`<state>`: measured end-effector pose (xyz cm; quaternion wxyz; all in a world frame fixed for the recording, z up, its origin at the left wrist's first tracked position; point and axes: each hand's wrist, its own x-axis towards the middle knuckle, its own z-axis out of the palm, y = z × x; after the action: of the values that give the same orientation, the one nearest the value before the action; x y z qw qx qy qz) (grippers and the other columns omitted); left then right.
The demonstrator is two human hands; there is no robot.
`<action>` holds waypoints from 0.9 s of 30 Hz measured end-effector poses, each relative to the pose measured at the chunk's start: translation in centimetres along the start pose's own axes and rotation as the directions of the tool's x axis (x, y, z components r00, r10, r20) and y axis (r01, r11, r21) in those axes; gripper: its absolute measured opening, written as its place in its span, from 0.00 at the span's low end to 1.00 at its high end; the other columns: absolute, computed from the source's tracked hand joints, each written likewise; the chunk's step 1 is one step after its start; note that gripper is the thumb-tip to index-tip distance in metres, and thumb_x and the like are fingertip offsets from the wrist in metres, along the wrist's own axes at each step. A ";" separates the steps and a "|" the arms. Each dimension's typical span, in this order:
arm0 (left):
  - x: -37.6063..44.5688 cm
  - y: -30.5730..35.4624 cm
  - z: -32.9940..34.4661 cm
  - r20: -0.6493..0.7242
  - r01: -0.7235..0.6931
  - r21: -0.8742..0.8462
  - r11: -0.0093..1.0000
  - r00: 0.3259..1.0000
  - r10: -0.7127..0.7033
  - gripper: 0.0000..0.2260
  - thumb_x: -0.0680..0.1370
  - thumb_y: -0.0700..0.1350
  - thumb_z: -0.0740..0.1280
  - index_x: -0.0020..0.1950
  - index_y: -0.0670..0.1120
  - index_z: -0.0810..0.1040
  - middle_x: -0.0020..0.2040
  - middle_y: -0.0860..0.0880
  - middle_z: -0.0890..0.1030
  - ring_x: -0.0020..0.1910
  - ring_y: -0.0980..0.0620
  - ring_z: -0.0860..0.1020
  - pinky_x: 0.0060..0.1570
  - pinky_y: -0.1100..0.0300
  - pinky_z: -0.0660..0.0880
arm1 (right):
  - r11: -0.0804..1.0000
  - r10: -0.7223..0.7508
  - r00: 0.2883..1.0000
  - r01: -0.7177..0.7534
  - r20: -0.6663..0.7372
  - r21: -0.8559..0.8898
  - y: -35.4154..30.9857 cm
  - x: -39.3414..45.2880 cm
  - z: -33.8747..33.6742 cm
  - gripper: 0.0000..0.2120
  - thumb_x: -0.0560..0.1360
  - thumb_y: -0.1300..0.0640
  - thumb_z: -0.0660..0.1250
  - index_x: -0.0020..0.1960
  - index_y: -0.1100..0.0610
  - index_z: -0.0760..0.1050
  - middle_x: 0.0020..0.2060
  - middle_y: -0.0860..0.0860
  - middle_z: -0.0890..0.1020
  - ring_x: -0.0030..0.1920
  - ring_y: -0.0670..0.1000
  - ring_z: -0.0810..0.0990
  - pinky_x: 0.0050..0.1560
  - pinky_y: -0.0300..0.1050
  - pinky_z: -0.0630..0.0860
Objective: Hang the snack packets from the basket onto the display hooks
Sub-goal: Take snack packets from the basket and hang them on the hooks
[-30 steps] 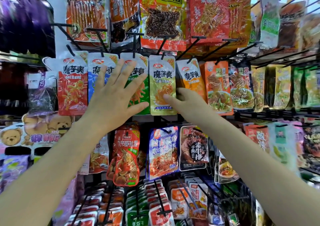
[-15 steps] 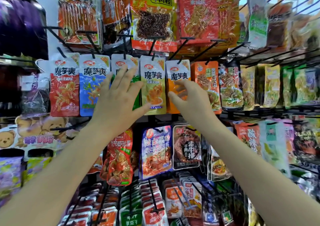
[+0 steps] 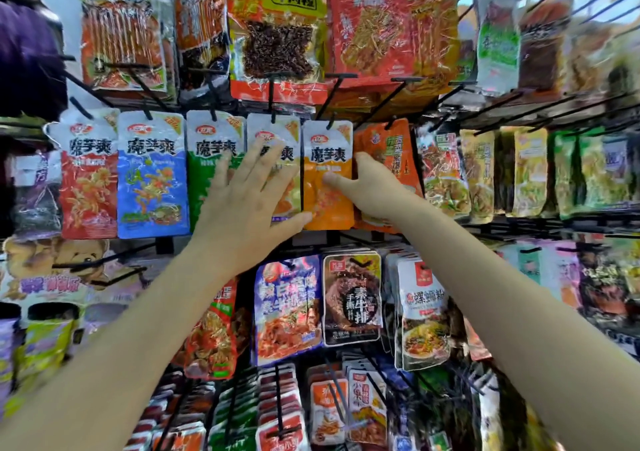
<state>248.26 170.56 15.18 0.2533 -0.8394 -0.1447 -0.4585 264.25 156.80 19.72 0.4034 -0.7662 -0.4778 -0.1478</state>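
Squaring up hung packets seems the step in hand. The left hand [image 3: 252,201] lies flat, fingers spread, on the yellow packet [image 3: 287,146]; the right hand [image 3: 367,187] pinches the orange packet [image 3: 327,173] by its edge, already on its hook [image 3: 334,104]. Next probably calls for letting go and fetching more; no basket shows.

Both hands, left [image 3: 249,205] and right [image 3: 372,189], against hanging orange packet [image 3: 327,173].

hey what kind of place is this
Most likely a shop's snack aisle: rows of hanging snack packets on black display hooks, packed tier upon tier, with both hands reaching among them.
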 end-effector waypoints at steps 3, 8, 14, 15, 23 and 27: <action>-0.3 -0.1 0.0 0.006 0.006 -0.009 1.000 1.000 -0.006 0.34 0.79 0.67 0.47 0.79 0.50 0.65 0.83 0.48 0.55 0.82 0.47 0.48 0.78 0.39 0.47 | 0.974 0.033 0.998 -0.044 0.056 0.222 0.5 0.8 0.6 0.32 0.79 0.39 0.64 0.73 0.61 0.64 0.63 0.54 0.77 0.52 0.52 0.78 0.45 0.44 0.75; -0.3 -0.1 0.1 -0.002 0.000 0.006 1.000 1.000 0.000 0.25 0.83 0.55 0.59 0.79 0.49 0.65 0.83 0.47 0.56 0.82 0.47 0.49 0.78 0.39 0.48 | 0.804 -0.020 0.986 -0.083 0.166 0.589 1.3 1.5 1.5 0.13 0.79 0.48 0.69 0.56 0.56 0.75 0.52 0.52 0.85 0.46 0.49 0.85 0.39 0.38 0.82; -0.1 0.0 0.1 0.006 0.007 0.028 1.000 1.000 -0.007 0.26 0.82 0.54 0.61 0.80 0.50 0.63 0.83 0.47 0.56 0.82 0.46 0.50 0.78 0.39 0.48 | 0.633 -0.086 0.963 -0.146 0.256 0.761 1.7 2.4 2.5 0.20 0.79 0.50 0.70 0.67 0.59 0.75 0.57 0.56 0.85 0.56 0.55 0.85 0.58 0.55 0.82; -0.1 0.0 0.1 0.009 0.010 0.036 0.999 1.000 -0.010 0.27 0.82 0.55 0.61 0.80 0.51 0.63 0.83 0.47 0.56 0.82 0.46 0.50 0.78 0.39 0.48 | 0.609 -0.091 0.960 -0.158 0.266 0.777 1.8 2.5 2.7 0.20 0.79 0.51 0.70 0.67 0.59 0.74 0.58 0.56 0.85 0.57 0.56 0.84 0.58 0.56 0.81; -0.3 0.0 0.2 -0.014 -0.004 0.046 0.999 1.000 0.005 0.27 0.81 0.55 0.60 0.79 0.50 0.65 0.82 0.46 0.57 0.82 0.45 0.52 0.78 0.37 0.50 | 0.571 -0.101 0.953 -0.179 0.285 0.801 2.3 3.0 3.0 0.17 0.77 0.50 0.72 0.63 0.56 0.77 0.55 0.54 0.86 0.55 0.54 0.85 0.55 0.53 0.82; -0.4 0.1 0.3 -0.021 -0.009 0.048 0.999 1.000 0.010 0.27 0.80 0.55 0.60 0.79 0.49 0.66 0.82 0.46 0.58 0.82 0.45 0.53 0.77 0.36 0.50 | 0.550 -0.119 0.949 -0.182 0.292 0.815 2.3 2.9 2.9 0.17 0.78 0.52 0.71 0.64 0.55 0.75 0.54 0.53 0.86 0.54 0.54 0.86 0.52 0.51 0.83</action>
<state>248.34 170.68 14.72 0.2772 -0.8287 -0.1490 -0.4627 267.22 160.30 18.59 0.6395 -0.5045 -0.5338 0.2272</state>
